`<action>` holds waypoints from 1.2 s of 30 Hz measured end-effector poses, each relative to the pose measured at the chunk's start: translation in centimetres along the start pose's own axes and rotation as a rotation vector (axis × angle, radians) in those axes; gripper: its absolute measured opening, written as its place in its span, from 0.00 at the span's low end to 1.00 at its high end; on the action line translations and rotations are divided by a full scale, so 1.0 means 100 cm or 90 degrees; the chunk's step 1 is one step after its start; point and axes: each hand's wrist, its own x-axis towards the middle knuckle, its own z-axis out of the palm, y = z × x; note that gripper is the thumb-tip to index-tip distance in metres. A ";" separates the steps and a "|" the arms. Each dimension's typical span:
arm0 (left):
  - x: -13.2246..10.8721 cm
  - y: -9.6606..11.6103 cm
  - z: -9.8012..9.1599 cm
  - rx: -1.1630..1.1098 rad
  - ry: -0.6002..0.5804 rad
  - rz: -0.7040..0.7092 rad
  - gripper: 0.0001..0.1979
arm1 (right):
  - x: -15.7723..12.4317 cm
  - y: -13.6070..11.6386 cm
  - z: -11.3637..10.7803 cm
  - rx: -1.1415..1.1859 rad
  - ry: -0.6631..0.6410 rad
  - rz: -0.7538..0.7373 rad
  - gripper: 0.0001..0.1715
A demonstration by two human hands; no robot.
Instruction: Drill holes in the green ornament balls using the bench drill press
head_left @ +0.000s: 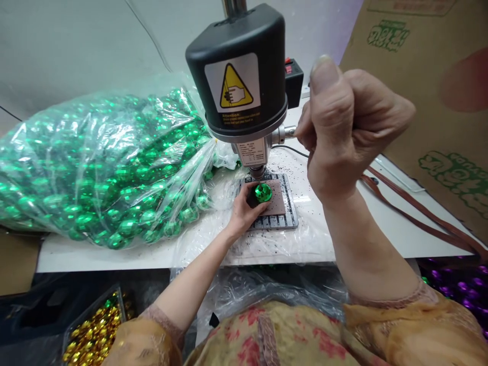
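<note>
A small bench drill press [236,71] with a black motor cover and a yellow warning label stands in front of me. Under its chuck, my left hand [244,208] pinches a shiny green faceted ball [263,192] between thumb and fingers. Beneath the ball lies a brownish pad [277,203] on the slotted metal base [292,219]. My right hand [346,117], raised at the machine's right side, is closed in a fist around the feed handle [290,131]. Most of that handle is hidden inside the fist.
A big clear bag of green beads [114,168] fills the table's left side. Cardboard [430,61] stands at right, near brown straps [415,213]. Dark shavings dot the white table [125,259]. Below are a bin of gold beads [89,330] and some purple beads [461,284].
</note>
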 end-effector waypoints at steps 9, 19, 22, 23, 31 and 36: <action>-0.001 0.007 -0.001 -0.003 0.006 0.005 0.26 | -0.016 0.024 -0.006 0.036 0.012 -0.077 0.30; -0.001 0.005 -0.001 -0.005 -0.002 0.017 0.26 | -0.024 0.035 -0.008 0.094 0.042 -0.180 0.31; -0.001 0.007 -0.002 -0.009 -0.001 0.016 0.26 | -0.026 0.041 -0.008 0.121 0.040 -0.213 0.30; -0.001 0.008 -0.002 -0.010 0.000 0.014 0.25 | -0.027 0.042 -0.008 0.126 0.036 -0.217 0.30; -0.001 0.009 -0.002 -0.023 0.002 0.015 0.25 | -0.034 0.046 -0.008 0.127 0.056 -0.226 0.30; -0.001 0.006 -0.001 -0.020 0.004 0.020 0.26 | -0.036 0.049 -0.011 0.106 0.043 -0.264 0.28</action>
